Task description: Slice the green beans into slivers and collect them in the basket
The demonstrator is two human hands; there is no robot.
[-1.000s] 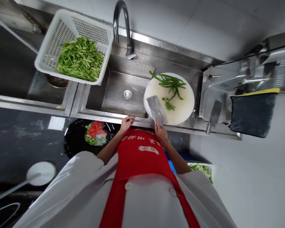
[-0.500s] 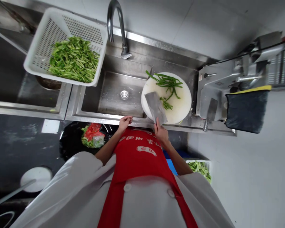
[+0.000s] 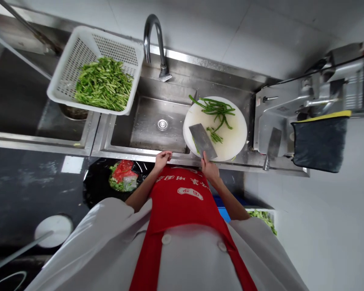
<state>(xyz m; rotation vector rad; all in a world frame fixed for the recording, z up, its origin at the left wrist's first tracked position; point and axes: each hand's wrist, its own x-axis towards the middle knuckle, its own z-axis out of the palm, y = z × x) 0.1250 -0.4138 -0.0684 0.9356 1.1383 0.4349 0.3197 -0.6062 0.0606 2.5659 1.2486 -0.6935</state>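
Observation:
My right hand (image 3: 210, 169) is closed round the handle of a cleaver (image 3: 202, 141), whose broad blade lies over the left front of a round white cutting board (image 3: 236, 139). Several long green stalks, perhaps green beans or peppers (image 3: 216, 108), lie at the back of the board. Short cut green pieces (image 3: 215, 136) rest just right of the blade, and a sliver of green shows at its left edge. My left hand (image 3: 163, 159) is at the sink's front rim, fingers curled together; whether anything is inside them is hidden.
A steel sink (image 3: 157, 139) with a faucet (image 3: 162, 48) lies left of the board. Cut greens fill a white basket (image 3: 133, 97) on its left rim. A second cleaver (image 3: 273, 145) leans by a slicing machine (image 3: 285, 101) on the right. Below left is a black-lined bin (image 3: 95, 182).
The whole scene has shifted slightly right and down with my head. The cleaver has moved little on the board, and a green sliver now shows left of its blade.

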